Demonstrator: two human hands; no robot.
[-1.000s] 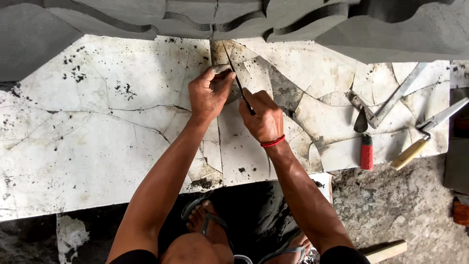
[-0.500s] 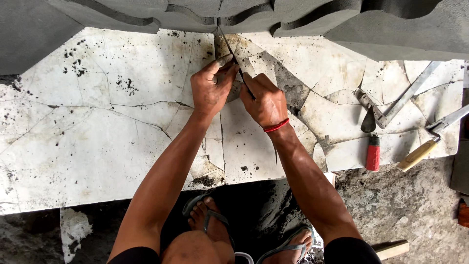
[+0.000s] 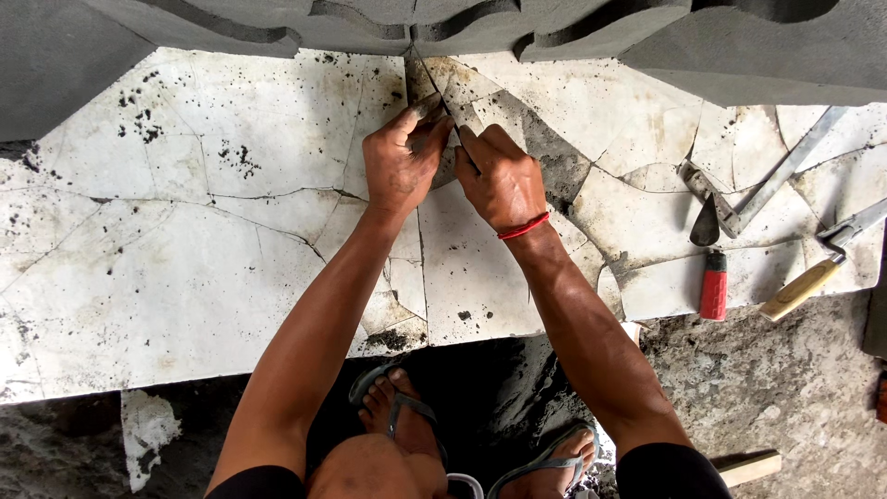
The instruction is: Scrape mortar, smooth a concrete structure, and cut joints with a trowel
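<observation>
Both hands have crept up the cracked white surface (image 3: 185,277) toward the grey carved stone (image 3: 480,28): left hand (image 3: 399,164) and right hand (image 3: 502,180) sit side by side, fingers closed on a thin dark blade (image 3: 443,103), tip at the stone's lower edge. Step judged: fine scoring along that edge; next move calls for steady two-handed guidance, the red-handled trowel (image 3: 711,268) lying unused well apart at right.

Cracked white slab (image 3: 185,268) holds a red-handled trowel (image 3: 711,268), a metal square (image 3: 776,180) and a wood-handled tool (image 3: 818,273) at right.
</observation>
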